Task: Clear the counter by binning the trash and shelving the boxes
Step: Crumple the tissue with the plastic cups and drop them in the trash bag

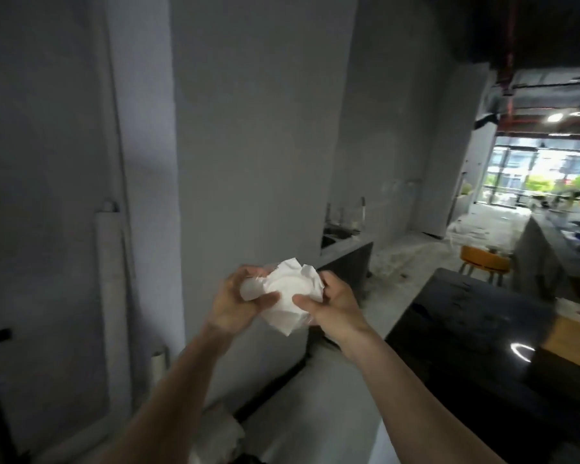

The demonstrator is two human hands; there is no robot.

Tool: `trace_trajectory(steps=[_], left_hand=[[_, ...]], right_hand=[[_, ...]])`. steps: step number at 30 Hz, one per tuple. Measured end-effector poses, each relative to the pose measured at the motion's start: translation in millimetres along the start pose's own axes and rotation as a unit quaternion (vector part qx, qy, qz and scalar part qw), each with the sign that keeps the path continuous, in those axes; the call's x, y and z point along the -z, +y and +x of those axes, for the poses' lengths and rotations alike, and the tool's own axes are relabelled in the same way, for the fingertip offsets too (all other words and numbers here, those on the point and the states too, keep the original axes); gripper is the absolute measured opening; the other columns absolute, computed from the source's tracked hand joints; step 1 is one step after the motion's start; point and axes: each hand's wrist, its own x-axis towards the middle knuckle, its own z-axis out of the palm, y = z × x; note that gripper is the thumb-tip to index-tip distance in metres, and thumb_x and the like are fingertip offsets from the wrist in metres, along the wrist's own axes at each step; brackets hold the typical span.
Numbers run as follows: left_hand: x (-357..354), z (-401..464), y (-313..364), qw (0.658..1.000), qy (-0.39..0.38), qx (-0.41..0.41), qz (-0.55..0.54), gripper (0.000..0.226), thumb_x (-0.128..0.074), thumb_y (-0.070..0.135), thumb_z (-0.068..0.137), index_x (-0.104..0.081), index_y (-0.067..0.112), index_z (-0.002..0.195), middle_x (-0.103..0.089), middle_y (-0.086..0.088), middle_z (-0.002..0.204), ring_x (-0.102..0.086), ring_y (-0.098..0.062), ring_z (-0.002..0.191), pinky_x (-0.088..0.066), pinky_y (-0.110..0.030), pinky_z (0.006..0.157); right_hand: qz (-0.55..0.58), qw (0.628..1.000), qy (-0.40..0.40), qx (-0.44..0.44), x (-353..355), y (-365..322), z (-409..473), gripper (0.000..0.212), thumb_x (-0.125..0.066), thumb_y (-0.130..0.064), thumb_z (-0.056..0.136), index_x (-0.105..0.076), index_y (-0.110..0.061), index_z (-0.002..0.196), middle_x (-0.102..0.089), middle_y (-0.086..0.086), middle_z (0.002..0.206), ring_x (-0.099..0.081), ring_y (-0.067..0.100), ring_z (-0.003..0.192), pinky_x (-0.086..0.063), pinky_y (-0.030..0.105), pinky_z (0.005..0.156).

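Note:
A crumpled wad of white paper and thin plastic wrap [283,291] is held up in the air in front of me, at chest height. My left hand [236,301] grips its left side with the thumb pressed on the front. My right hand [332,304] grips its right side, thumb on the front too. Both hands are closed around the wad. A black glossy counter [476,336] lies to the right and below the hands. No bin or boxes show in view.
A grey wall [248,145] stands close ahead. Farther back on the right are a sink counter [347,244], an orange stool [484,259] and a long cluttered table [563,239]. White rolls [109,262] lean against the wall at left.

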Motion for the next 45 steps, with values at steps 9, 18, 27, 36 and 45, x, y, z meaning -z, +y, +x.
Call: trace_trajectory(steps=[9,18,27,36,45], left_hand=[[145.3,-46.9,-5.2,0.976,0.182,0.054,0.102,0.042,-0.093,0.021,0.064,-0.07,0.026,0.098,-0.075,-0.001,0.099,-0.072,-0.031,0.097,-0.063,-0.044,0.08],[145.7,-48.5,-15.1,0.956,0.226,0.06,0.179,0.056,-0.082,0.053,0.05,-0.066,0.036,0.101,-0.073,0.0,0.106,-0.071,-0.025,0.097,-0.061,-0.049,0.082],[73.9,-8.1,-74.4,0.954,0.203,0.098,0.198,0.053,-0.089,0.021,0.07,-0.064,0.021,0.116,-0.068,-0.001,0.112,-0.067,-0.017,0.092,-0.055,-0.018,0.063],[37.8,24.8,-170.3,0.946,0.195,0.16,0.204,0.053,-0.089,0.027,0.069,-0.063,0.023,0.115,-0.067,0.006,0.104,-0.062,-0.013,0.092,-0.046,-0.019,0.07],[56.1,74.6,-308.9,0.943,0.122,0.228,0.211,0.05,-0.088,0.02,0.071,-0.063,0.019,0.115,-0.067,0.009,0.112,-0.06,-0.011,0.104,-0.04,-0.006,0.073]], right_hand=[[0.001,0.99,-0.125,0.058,-149.4,-26.0,3.3,0.034,-0.081,-0.014,0.073,-0.066,-0.022,0.102,-0.076,0.003,0.099,-0.074,0.025,0.089,-0.064,0.046,0.077],[0.008,0.978,-0.188,0.085,-162.2,-8.9,26.2,0.042,-0.08,-0.017,0.075,-0.065,-0.025,0.113,-0.072,-0.005,0.104,-0.072,0.015,0.092,-0.065,0.041,0.077],[-0.006,0.983,-0.179,0.041,-115.3,63.4,80.2,0.041,-0.085,-0.024,0.071,-0.067,-0.027,0.109,-0.073,-0.006,0.104,-0.072,0.018,0.093,-0.064,0.045,0.079],[-0.045,0.986,-0.162,0.01,-120.2,147.5,125.0,0.038,-0.082,-0.017,0.076,-0.066,-0.019,0.109,-0.072,-0.005,0.098,-0.067,0.005,0.079,-0.047,0.01,0.059],[-0.121,0.984,-0.127,-0.038,-188.9,253.1,181.2,0.035,-0.082,-0.015,0.074,-0.065,-0.019,0.104,-0.068,-0.009,0.091,-0.062,0.004,0.074,-0.044,0.016,0.062]])
